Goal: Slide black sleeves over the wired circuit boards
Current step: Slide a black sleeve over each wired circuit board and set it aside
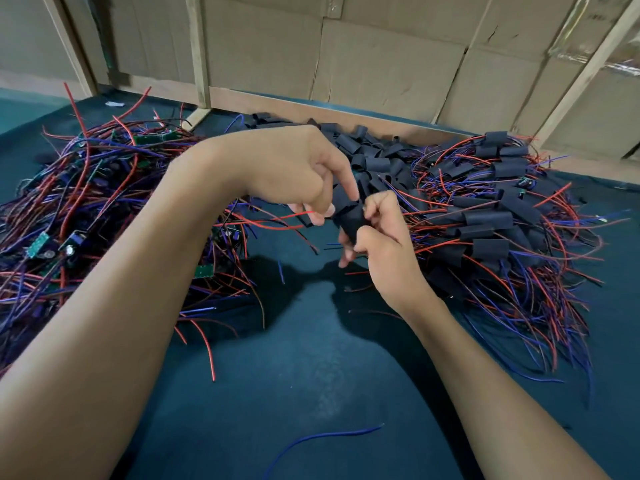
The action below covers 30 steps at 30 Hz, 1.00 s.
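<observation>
Between my two hands I hold a black sleeve [350, 216] above the dark green table [311, 375]. My right hand [379, 233] grips the sleeve from the right and below. My left hand [301, 171] pinches its left end, where red wires [273, 221] come out; the board itself is hidden inside or behind my fingers. A heap of bare green circuit boards with red and blue wires [86, 209] lies at the left. Loose black sleeves [377, 154] are piled at the back centre. Sleeved boards with wires [491, 223] are heaped at the right.
Cardboard sheets on a wooden frame [381, 64] wall off the back of the table. A loose blue wire [322, 438] lies near the front edge. A red wire [204, 348] trails out from the left heap.
</observation>
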{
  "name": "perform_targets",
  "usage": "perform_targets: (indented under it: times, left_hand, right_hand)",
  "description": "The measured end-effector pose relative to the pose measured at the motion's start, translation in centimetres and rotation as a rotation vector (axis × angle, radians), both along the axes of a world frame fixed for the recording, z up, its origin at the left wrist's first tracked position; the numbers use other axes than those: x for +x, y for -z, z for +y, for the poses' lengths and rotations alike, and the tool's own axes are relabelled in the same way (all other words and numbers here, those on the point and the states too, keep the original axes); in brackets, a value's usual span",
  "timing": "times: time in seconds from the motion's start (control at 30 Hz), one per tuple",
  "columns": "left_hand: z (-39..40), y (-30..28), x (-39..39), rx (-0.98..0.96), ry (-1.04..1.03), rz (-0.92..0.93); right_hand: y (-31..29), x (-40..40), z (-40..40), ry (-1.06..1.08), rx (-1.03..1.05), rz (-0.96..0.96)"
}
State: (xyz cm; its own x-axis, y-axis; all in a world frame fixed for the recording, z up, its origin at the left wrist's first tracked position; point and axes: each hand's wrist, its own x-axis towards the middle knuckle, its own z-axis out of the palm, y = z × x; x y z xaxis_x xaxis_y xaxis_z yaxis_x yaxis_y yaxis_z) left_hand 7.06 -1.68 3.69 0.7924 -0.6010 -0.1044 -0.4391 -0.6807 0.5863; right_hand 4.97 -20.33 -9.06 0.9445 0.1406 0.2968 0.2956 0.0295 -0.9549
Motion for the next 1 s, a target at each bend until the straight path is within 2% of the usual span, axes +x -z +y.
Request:
perform_targets:
  times: [0.07,0.17,0.27,0.37,0.47,0.67,0.77,0.9,1.0]
  left_hand:
    - [-0.4,-0.1,-0.1,0.026,0.032,-0.004]
    - [-0.6,-0.1,0.1,0.000,0.010,-0.079]
    - [-0.7,-0.2,0.2,-0.088,-0.015,-0.144]
    - [-1.1,-0.2,0.1,-0.141,-0.039,-0.123]
    - [-1.7,0.4,0.4,-0.155,-0.086,-0.133]
    - [-2.4,0.8,0.5,-0.053,-0.091,-0.145]
    - [-2.6,0.6,0.1,-0.022,-0.098,-0.149]
    - [-2.5,0.4,0.2,-0.076,-0.170,-0.167]
    - [-2.4,0.4,0.3,-0.105,-0.218,-0.178]
  right_hand:
    - [0.0,-0.2,0.1,-0.100,0.020,-0.022]
    - [-0.1,-0.7,-0.1,-0.072,-0.089,-0.115]
    - [-0.9,-0.6,-0.2,-0.052,-0.064,-0.162]
    - [-1.6,-0.2,-0.2,-0.067,0.066,-0.100]
    - [-1.9,0.2,-1.0,-0.049,0.070,-0.074]
    - [-2.3,0.0,-1.6,-0.046,0.116,0.061]
    - [-2.6,0.0,-1.8,-0.071,0.070,0.080]
    - [-3.1,0.1,-2.5,-0.093,0.047,0.126]
    - [-3.3,-0.3,-2.5,-0.008,-0.023,0.040]
